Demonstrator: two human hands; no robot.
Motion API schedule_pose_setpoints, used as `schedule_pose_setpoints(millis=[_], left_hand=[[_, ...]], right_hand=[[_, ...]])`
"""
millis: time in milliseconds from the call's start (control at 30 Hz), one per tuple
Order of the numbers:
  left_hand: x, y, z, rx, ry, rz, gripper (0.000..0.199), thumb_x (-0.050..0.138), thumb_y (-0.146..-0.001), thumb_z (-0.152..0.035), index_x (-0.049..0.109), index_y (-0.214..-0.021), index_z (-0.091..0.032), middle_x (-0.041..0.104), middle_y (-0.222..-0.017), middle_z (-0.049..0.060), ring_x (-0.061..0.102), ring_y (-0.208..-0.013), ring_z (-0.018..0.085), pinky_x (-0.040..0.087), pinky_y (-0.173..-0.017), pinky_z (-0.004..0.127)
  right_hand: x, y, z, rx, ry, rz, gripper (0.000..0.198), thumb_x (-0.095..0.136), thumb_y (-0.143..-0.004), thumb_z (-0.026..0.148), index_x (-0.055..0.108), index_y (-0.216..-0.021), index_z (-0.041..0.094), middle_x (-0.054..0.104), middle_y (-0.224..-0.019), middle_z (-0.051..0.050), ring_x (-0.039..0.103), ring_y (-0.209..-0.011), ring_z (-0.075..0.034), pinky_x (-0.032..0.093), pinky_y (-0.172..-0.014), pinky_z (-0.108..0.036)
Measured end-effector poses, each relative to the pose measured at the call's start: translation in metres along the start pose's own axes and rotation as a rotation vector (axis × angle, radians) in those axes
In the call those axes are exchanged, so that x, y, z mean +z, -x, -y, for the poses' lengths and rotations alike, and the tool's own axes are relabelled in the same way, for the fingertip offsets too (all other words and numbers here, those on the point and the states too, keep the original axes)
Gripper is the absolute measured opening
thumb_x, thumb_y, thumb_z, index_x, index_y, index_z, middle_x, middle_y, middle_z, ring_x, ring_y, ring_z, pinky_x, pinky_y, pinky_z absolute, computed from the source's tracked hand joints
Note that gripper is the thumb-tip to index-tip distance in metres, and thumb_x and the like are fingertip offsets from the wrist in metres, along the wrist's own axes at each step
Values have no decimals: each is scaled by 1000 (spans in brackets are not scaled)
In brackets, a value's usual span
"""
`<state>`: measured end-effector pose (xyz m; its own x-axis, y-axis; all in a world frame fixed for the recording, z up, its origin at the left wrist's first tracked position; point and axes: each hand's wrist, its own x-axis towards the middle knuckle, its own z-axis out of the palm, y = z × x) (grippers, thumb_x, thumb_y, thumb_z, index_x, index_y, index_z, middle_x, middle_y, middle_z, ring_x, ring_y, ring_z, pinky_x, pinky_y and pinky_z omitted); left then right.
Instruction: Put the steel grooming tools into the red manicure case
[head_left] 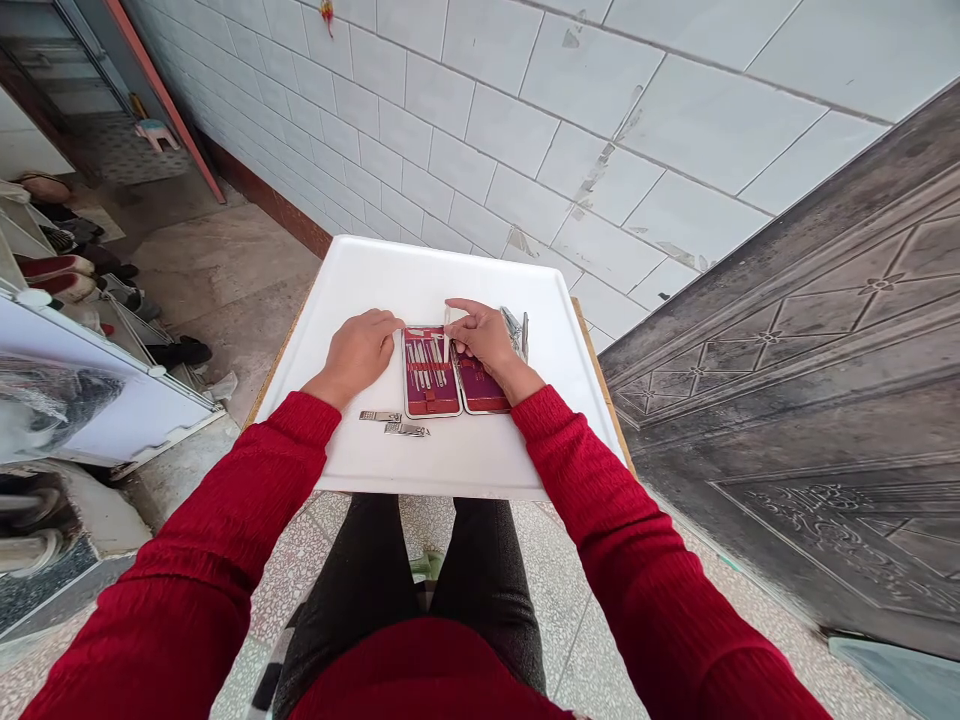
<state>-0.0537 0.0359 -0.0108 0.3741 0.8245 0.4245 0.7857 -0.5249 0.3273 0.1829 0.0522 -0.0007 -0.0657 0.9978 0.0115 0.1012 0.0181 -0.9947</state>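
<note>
An open manicure case (433, 408) with a purple-red lining lies on the white tabletop. Slim silver manicure tools (427, 362) stand in a row under a red strap in its left half. My left hand (360, 350) has its fingers curled at the case's upper left corner, gripping the edge. Over the case's middle, my right hand (484, 338) pinches a slim pale tool (447, 345), its kind too small to make out; the index finger reaches out above it. Two silver nail clippers (381, 416) lie on the table in front of the case, at its left.
Crumpled clear plastic packaging (517, 328) lies on the tabletop (450, 465) beyond my right wrist. A white tiled wall (510, 130) rises behind the table. A dark patterned panel (787, 370) stands at the right. Shoe shelves (135, 300) are on the left.
</note>
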Motion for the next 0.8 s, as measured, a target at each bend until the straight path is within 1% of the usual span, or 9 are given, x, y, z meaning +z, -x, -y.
schedule_pose_setpoints(millis=[133, 200, 300, 400, 500, 600, 800], left_hand=[[-1, 0, -1, 5, -6, 0, 41, 42, -93, -13, 76, -115, -25, 76, -116, 5, 69, -109, 27, 56, -90, 42], [-1, 0, -1, 6, -9, 1, 41, 42, -94, -13, 76, -114, -25, 76, -117, 5, 69, -110, 27, 56, -90, 41], [-2, -1, -2, -3, -18, 6, 41, 41, -95, -13, 75, -115, -24, 76, -119, 5, 69, -111, 27, 55, -92, 41], [-3, -1, -3, -10, -21, 17, 41, 42, -95, -13, 76, -115, -23, 76, -119, 6, 69, -111, 27, 56, -92, 42], [-4, -2, -4, -3, -14, 18, 41, 42, -95, -13, 76, -115, -23, 76, -117, 6, 69, -111, 28, 56, -91, 43], [-4, -1, -4, 5, -11, 10, 41, 42, -95, -13, 76, -116, -23, 76, -118, 6, 69, -111, 28, 56, -92, 43], [-4, -2, -4, 4, -18, 16, 41, 42, -94, -12, 76, -115, -22, 76, -115, 7, 69, -110, 28, 57, -92, 44]], right_hand=[[0, -3, -1, -2, 30, 9, 45, 76, -74, 18, 73, -119, 18, 65, -62, 7, 49, -45, -8, 38, -43, -21], [0, -5, -3, -28, 68, 3, 41, 74, -76, 18, 74, -117, 19, 65, -64, 8, 50, -46, -8, 43, -47, -21], [-1, -9, -7, -92, 174, -19, 34, 68, -81, 18, 77, -114, 22, 65, -68, 7, 53, -50, -10, 51, -59, -25], [-3, -11, -11, -174, 322, -76, 34, 57, -88, 15, 80, -111, 23, 71, -81, 1, 62, -66, -14, 57, -77, -31], [-4, -13, -14, -254, 447, -116, 39, 50, -91, 12, 81, -110, 23, 74, -95, -4, 67, -87, -19, 56, -92, -36], [-5, -14, -16, -282, 510, -109, 43, 46, -91, 9, 82, -111, 24, 74, -97, -5, 66, -92, -22, 55, -96, -38], [-4, -13, -14, -255, 553, -102, 47, 45, -91, 3, 83, -109, 22, 74, -101, -6, 67, -94, -22, 53, -98, -38]])
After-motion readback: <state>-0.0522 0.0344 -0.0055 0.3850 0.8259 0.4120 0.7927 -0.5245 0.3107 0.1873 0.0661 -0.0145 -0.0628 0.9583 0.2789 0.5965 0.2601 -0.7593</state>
